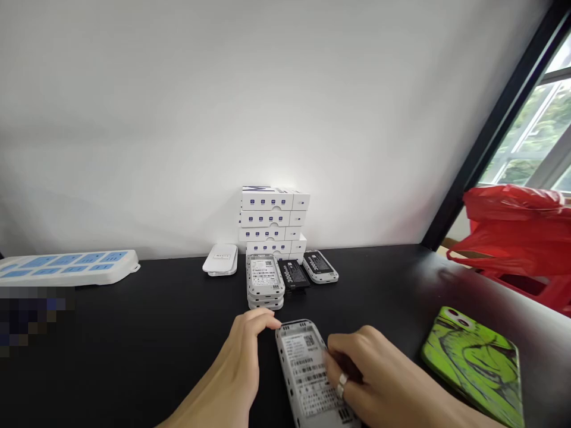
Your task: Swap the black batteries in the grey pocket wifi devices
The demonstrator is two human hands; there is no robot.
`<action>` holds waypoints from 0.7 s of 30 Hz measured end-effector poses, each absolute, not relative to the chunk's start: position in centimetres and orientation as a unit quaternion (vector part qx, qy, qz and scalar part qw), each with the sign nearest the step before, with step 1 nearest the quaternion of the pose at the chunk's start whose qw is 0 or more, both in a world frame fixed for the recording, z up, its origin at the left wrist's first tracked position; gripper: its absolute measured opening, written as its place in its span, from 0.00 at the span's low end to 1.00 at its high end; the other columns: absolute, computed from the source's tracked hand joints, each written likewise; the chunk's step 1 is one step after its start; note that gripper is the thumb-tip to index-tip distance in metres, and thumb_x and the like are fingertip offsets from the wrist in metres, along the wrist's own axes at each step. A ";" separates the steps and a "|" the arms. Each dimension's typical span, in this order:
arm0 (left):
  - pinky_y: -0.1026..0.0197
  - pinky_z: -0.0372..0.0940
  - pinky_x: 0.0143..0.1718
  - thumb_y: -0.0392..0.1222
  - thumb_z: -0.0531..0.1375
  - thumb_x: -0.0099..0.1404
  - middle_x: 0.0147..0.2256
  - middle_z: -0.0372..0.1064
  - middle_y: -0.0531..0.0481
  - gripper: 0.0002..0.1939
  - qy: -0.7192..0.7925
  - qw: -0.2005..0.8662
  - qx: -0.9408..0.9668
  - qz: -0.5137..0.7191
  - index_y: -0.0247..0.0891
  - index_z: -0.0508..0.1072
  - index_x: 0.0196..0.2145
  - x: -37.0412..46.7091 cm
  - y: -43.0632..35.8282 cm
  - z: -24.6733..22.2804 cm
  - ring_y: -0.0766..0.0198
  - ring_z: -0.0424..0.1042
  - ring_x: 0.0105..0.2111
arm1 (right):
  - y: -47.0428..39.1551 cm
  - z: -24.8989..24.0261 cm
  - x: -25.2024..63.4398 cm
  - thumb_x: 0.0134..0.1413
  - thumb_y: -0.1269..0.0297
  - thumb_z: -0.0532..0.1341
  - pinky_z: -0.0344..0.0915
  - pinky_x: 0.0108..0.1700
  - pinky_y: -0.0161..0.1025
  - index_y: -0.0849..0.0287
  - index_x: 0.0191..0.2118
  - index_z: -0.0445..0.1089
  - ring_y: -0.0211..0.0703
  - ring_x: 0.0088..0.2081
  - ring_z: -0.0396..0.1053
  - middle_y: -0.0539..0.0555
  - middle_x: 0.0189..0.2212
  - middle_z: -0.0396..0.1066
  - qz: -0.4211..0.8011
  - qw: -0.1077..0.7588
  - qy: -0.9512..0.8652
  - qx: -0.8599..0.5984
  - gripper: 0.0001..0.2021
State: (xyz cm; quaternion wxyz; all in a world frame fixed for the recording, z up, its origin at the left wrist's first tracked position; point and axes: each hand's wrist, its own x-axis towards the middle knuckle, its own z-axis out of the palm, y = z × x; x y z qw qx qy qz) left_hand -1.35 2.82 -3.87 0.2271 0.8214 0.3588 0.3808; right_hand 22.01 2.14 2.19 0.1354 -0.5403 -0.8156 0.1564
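A white handheld device (306, 374) with its back off lies on the black table, a printed label with barcodes and a QR code inside its bay. My left hand (241, 356) is beside it, fingers bent and apart, one fingertip touching its upper left corner. Over the right edge and label curls my right hand (366, 374), with a ring on one finger. Its fingers are pinched together, and what is between them is hidden. Just beyond stands a stack of similar open devices (264, 276). Dark batteries (294, 273) marked 3000 lie beside it, and another device (320, 266) has a battery in place.
White printed boxes (267, 219) are stacked against the wall, with white covers (220, 260) to their left. A power strip (71, 267) lies at far left. A green patterned phone case (475, 362) is at right, near a red plastic bag (517, 232).
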 end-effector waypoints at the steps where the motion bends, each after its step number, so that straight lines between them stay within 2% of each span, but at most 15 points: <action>1: 0.40 0.64 0.53 0.63 0.68 0.47 0.57 0.55 0.40 0.49 0.354 0.236 0.829 0.363 0.48 0.50 0.59 -1.4 3.0 -4.1 0.39 0.63 0.54 | 2.2 2.0 21.9 0.48 0.64 0.58 0.51 0.24 0.38 0.56 0.18 0.58 0.42 0.23 0.61 0.54 0.19 0.64 0.157 0.128 -0.817 -0.540 0.12; 5: 0.38 0.63 0.54 0.57 0.70 0.45 0.58 0.54 0.39 0.54 0.354 0.270 0.835 0.322 0.47 0.46 0.63 -1.6 2.9 -3.8 0.38 0.62 0.55 | 5.1 4.1 22.4 0.51 0.51 0.62 0.56 0.24 0.37 0.57 0.22 0.65 0.40 0.22 0.62 0.53 0.22 0.67 0.223 0.100 -0.827 -0.506 0.16; 7: 0.38 0.62 0.55 0.53 0.69 0.46 0.59 0.53 0.38 0.53 0.368 0.284 0.831 0.306 0.47 0.45 0.62 -1.6 2.6 -3.4 0.38 0.60 0.57 | 7.9 5.7 23.0 0.53 0.50 0.62 0.60 0.26 0.38 0.57 0.25 0.67 0.41 0.24 0.65 0.51 0.21 0.68 0.228 0.096 -0.838 -0.486 0.16; 8: 0.38 0.61 0.56 0.51 0.69 0.47 0.59 0.52 0.38 0.52 0.374 0.291 0.829 0.296 0.47 0.45 0.62 -1.5 2.6 -3.3 0.38 0.59 0.58 | 9.3 6.3 23.2 0.51 0.50 0.64 0.64 0.33 0.40 0.57 0.30 0.69 0.44 0.31 0.68 0.52 0.27 0.71 0.187 0.129 -0.854 -0.468 0.14; 9: 0.37 0.60 0.57 0.50 0.69 0.48 0.60 0.51 0.38 0.51 0.377 0.298 0.828 0.290 0.48 0.44 0.62 -1.5 2.5 -3.2 0.38 0.58 0.58 | 10.8 6.7 23.4 0.49 0.52 0.66 0.65 0.44 0.44 0.57 0.38 0.71 0.49 0.42 0.69 0.55 0.38 0.73 0.155 0.156 -0.871 -0.440 0.15; 10: 0.36 0.59 0.57 0.50 0.69 0.48 0.60 0.50 0.38 0.51 0.376 0.304 0.827 0.288 0.49 0.44 0.62 -1.5 2.5 -3.2 0.38 0.58 0.59 | 12.1 6.9 23.4 0.46 0.51 0.68 0.63 0.51 0.47 0.56 0.45 0.70 0.52 0.51 0.66 0.56 0.47 0.71 0.161 0.155 -0.881 -0.418 0.21; 12: 0.35 0.58 0.57 0.50 0.69 0.47 0.60 0.49 0.40 0.51 0.366 0.311 0.823 0.303 0.51 0.45 0.62 -1.5 2.6 -3.4 0.38 0.57 0.59 | 14.1 6.8 23.3 0.42 0.50 0.70 0.58 0.58 0.51 0.55 0.53 0.67 0.55 0.58 0.60 0.58 0.56 0.65 0.190 0.141 -0.883 -0.405 0.31; 14: 0.37 0.58 0.58 0.51 0.70 0.45 0.60 0.49 0.42 0.52 0.357 0.311 0.822 0.316 0.52 0.45 0.61 -1.5 2.8 -3.6 0.39 0.57 0.59 | 15.3 6.3 23.0 0.40 0.49 0.71 0.60 0.57 0.52 0.57 0.56 0.66 0.57 0.57 0.61 0.59 0.55 0.65 0.219 0.126 -0.871 -0.422 0.36; 17: 0.38 0.60 0.57 0.50 0.69 0.47 0.60 0.49 0.40 0.51 0.357 0.292 0.832 0.309 0.51 0.44 0.61 -1.6 3.0 -3.7 0.39 0.58 0.58 | 15.6 5.8 23.1 0.35 0.51 0.73 0.62 0.55 0.54 0.59 0.53 0.67 0.59 0.54 0.64 0.60 0.52 0.67 0.223 0.131 -0.853 -0.454 0.37; 21: 0.37 0.60 0.57 0.50 0.70 0.45 0.60 0.51 0.39 0.53 0.355 0.285 0.833 0.314 0.48 0.45 0.61 -1.6 2.9 -3.7 0.38 0.59 0.57 | 13.3 6.0 24.0 0.32 0.51 0.73 0.63 0.53 0.55 0.59 0.53 0.66 0.59 0.52 0.64 0.60 0.51 0.65 0.226 0.141 -0.825 -0.499 0.39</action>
